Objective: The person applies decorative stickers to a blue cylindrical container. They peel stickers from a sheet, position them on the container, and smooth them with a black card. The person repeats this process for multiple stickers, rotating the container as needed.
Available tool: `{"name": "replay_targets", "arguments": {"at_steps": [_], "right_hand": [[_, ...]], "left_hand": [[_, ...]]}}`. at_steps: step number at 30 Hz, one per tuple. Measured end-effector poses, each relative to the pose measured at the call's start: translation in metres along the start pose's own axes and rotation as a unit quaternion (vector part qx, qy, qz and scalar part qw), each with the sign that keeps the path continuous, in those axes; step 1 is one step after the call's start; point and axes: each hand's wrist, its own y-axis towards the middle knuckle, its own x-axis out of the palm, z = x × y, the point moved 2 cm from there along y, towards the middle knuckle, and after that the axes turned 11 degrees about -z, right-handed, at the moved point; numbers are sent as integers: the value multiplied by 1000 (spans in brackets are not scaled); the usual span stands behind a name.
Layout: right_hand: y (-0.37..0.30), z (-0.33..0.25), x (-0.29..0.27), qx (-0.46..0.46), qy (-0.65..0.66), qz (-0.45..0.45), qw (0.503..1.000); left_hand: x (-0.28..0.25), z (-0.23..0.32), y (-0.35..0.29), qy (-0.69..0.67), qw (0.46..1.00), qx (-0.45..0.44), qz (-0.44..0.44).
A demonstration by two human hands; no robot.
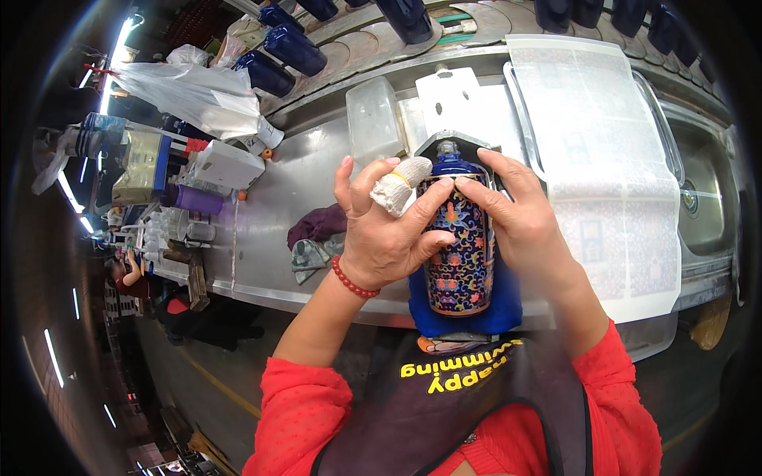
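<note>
A dark blue bottle point(459, 262) with a colourful floral pattern lies in front of me, its neck pointing away. The neck end rests at a grey metal bracket point(450, 136). My left hand point(386, 226) is spread, its index fingertip and thumb touching the bottle's front. A whitish cloth cover with a yellow band point(401, 184) sits on its middle finger. Around the bottle's right side is my right hand point(524, 222), thumb on the pattern's upper edge and index finger beside the neck; its other fingers are hidden. A blue cloth point(508, 305) lies under the bottle.
A pale sheet with printed panels point(591, 135) drapes over a tray on the right, beside a metal sink point(698, 202). A clear plastic box point(373, 119) stands at the back. Dark cloths point(317, 226) lie left. Several blue bottles point(294, 49) stand on a conveyor beyond.
</note>
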Motion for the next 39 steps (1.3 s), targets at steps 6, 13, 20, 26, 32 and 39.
{"name": "replay_targets", "arguments": {"at_steps": [6,13,20,26,32,39], "right_hand": [[-3,6,-4,9,-49,18,999],[-4,-8,-23,52,120,79,988],[27,-1,-41,-11,59,-48,997],[52,30,-22,115,197,-157,961],[60,36,-21,119,187,-222,949],[65,37,-15,114,154,-245,950]], "left_hand": [[-3,6,-1,-15,1000,12,10],[-3,18,-6,-4,999,35,-8],[2,27,-22,-21,1000,13,8],[11,29,-27,-87,996,-20,31],[20,28,-31,-159,985,-32,57],[29,23,-33,-193,978,-25,80]]}}
